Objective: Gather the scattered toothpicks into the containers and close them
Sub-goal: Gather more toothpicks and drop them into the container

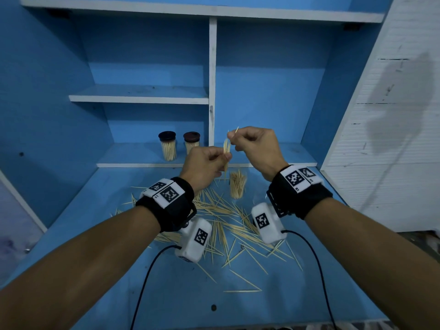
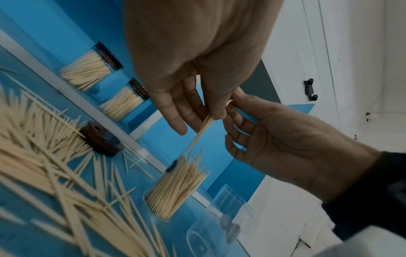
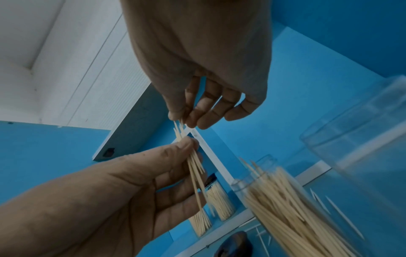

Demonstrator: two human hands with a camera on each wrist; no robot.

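**A:** Above the blue bench, our left hand pinches a small bundle of toothpicks between thumb and curled fingers, while our right hand nips the bundle's top ends with thumb and forefinger, its other fingers loosely bent. The open container, already well filled, stands just below the bundle; most of the scattered toothpicks still lie across the bench in front of it.

**B:** Where do we see trouble?

**A:** The bundle is uneven, some tips poking higher than others. If we loosen either pinch before the ends are squared, we judge a few could slide out and fall back among the loose ones. The container is crowded too, so points may catch on sticks already standing in it, or on its rim, and splay outward. A knock from a lowering wrist could tip it.

**B:** And what do the views give us separately?

**A:** The head view alone shows how widely the spill spreads, and the two capped jars on the low shelf. The left wrist view adds a dark lid lying flat among the loose sticks and an empty clear container beside the filled one, both lost from the head view. The right wrist view shows best how our left thumb clamps the bundle.
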